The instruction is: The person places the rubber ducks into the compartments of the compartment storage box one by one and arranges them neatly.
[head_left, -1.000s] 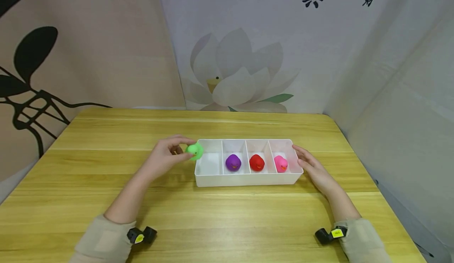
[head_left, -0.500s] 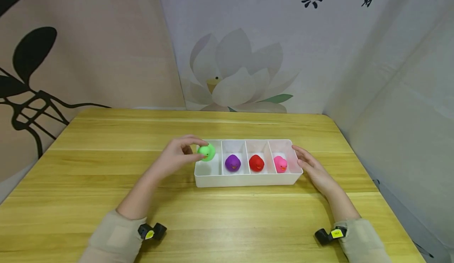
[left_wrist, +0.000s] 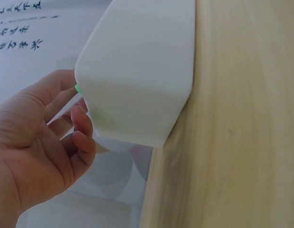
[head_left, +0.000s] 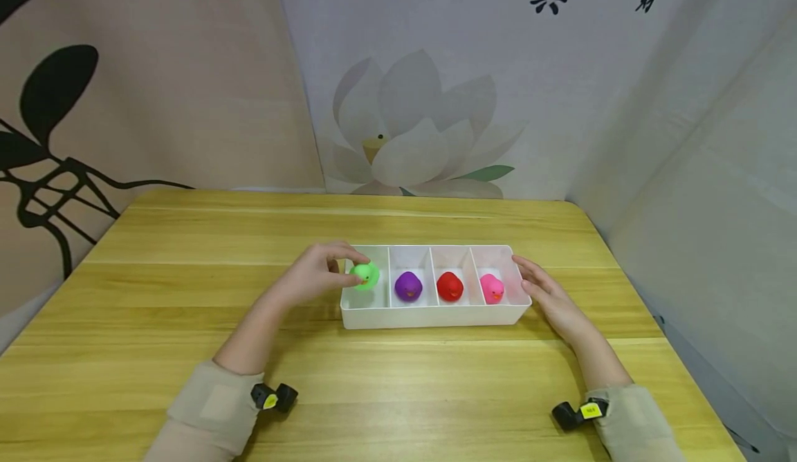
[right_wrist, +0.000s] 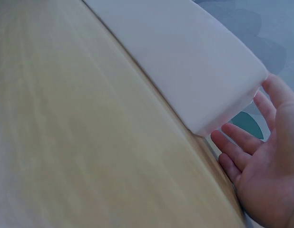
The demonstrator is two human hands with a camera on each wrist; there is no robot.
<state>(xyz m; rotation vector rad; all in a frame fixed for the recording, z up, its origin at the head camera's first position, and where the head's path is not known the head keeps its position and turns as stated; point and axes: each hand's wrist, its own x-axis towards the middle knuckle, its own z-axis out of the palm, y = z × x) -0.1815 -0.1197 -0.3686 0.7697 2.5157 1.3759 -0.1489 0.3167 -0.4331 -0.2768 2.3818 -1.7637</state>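
Green duck [head_left: 364,274] is pinched between the thumb and fingertips of the left hand [head_left: 314,272], right over the leftmost compartment of the white tray [head_left: 429,315], low enough that it sits about level with the rim. Can't tell if it's touching the compartment floor. Its orange beak looks to face toward the person, same way as the others; it's too round to call a long axis. From the left wrist view you only get a sliver of green [left_wrist: 77,88] peeking past the tray's end wall [left_wrist: 137,80], with the fingers [left_wrist: 83,124] curled next to it.

Other three compartments each have one duck: purple [head_left: 408,285], then red [head_left: 450,286], then pink [head_left: 492,288] at the right end, all upright. The tray's long side runs left to right across the table.

Right hand [head_left: 548,299] is flat and relaxed with straight fingers against the tray's right end, holding nothing. Right wrist view shows that open palm [right_wrist: 268,175] just beside the tray corner [right_wrist: 223,114].

Everything's on a light wooden table [head_left: 187,351] with plank grain. Behind it hang fabric backdrops, beige with black leaf shapes [head_left: 59,95] on the left and pale grey with a big lotus print [head_left: 414,130] in the middle. Beige sleeves [head_left: 214,407] on both arms, each with a small black device by the cuff.
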